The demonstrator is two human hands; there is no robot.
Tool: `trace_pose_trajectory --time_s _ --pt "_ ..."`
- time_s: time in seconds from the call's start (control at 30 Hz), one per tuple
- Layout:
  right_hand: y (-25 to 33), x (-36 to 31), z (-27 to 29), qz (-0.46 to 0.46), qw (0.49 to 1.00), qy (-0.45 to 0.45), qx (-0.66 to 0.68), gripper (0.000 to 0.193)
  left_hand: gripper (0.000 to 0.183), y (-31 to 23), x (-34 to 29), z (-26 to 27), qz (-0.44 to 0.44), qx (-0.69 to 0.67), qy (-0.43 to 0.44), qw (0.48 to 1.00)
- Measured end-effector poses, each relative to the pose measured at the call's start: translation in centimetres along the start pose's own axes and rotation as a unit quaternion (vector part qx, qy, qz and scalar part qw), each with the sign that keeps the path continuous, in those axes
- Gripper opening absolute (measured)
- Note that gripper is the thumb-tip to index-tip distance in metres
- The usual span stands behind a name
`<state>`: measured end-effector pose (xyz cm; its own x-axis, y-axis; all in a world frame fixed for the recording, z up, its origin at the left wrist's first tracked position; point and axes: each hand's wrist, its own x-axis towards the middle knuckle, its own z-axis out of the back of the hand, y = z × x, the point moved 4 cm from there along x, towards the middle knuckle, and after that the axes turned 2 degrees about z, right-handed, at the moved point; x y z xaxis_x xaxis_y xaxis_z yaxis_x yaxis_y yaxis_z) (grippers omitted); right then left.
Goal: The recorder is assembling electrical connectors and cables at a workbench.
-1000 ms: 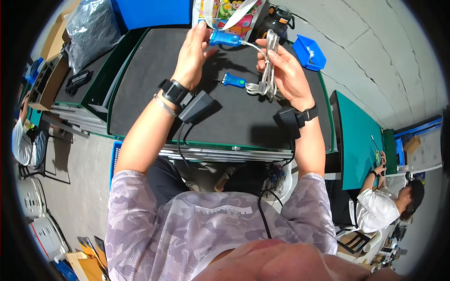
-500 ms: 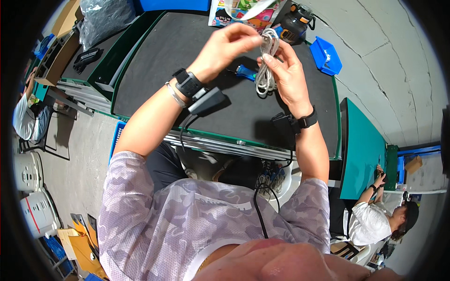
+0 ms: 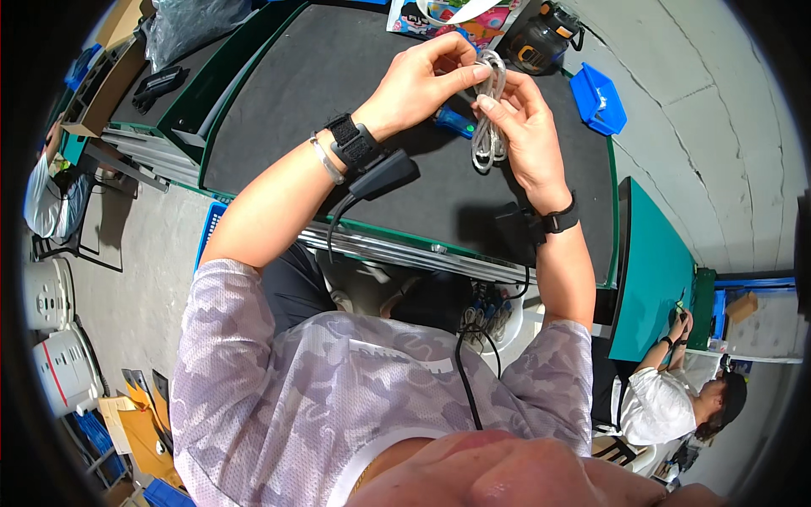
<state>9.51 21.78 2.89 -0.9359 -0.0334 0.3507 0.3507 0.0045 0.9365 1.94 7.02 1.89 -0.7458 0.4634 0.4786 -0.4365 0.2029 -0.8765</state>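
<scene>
A coiled light grey cable (image 3: 488,145) hangs as a long looped bundle above the dark work mat. My right hand (image 3: 530,127) grips the bundle from its right side, thumb across the front. At the upper part of the coil, my left hand (image 3: 427,84) pinches the cable between thumb and fingers; the exact strand in the pinch is hard to make out. Behind the bundle a blue-handled tool (image 3: 456,122) lies on the mat, partly covered by the left hand and the coil.
A black bottle (image 3: 539,42) and a colourful bag (image 3: 473,32) stand at the far edge. Right of them sits a blue tray (image 3: 598,100). Green dividers (image 3: 211,101) border the mat (image 3: 312,76) at left. A co-worker (image 3: 667,406) sits at the right by a green table (image 3: 655,262).
My left hand has come in against the top of the coil, with thumb and fingers now closed on it. The view has shifted slightly; the right hand keeps its grip.
</scene>
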Motion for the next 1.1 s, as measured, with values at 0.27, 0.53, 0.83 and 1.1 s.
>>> trace_pose_trajectory --time_s 0.27,0.53,0.83,1.1 --pt "-0.8 -0.1 0.1 -0.045 0.999 0.027 -0.008 0.028 0.021 -0.8 -0.2 0.2 -0.015 0.084 -0.015 0.996" --pt "-0.8 -0.4 0.1 -0.112 0.992 0.012 0.056 0.029 0.018 -0.7 -0.4 0.1 -0.033 0.037 -0.039 0.998" --pt "-1.4 0.0 0.8 -0.098 0.993 -0.025 0.056 0.027 0.017 -0.1 -0.2 -0.1 0.038 0.071 0.030 0.996" --pt "-0.8 -0.1 0.5 -0.093 0.996 -0.007 0.001 0.029 0.020 0.9 0.3 0.2 0.028 0.050 0.001 0.998"
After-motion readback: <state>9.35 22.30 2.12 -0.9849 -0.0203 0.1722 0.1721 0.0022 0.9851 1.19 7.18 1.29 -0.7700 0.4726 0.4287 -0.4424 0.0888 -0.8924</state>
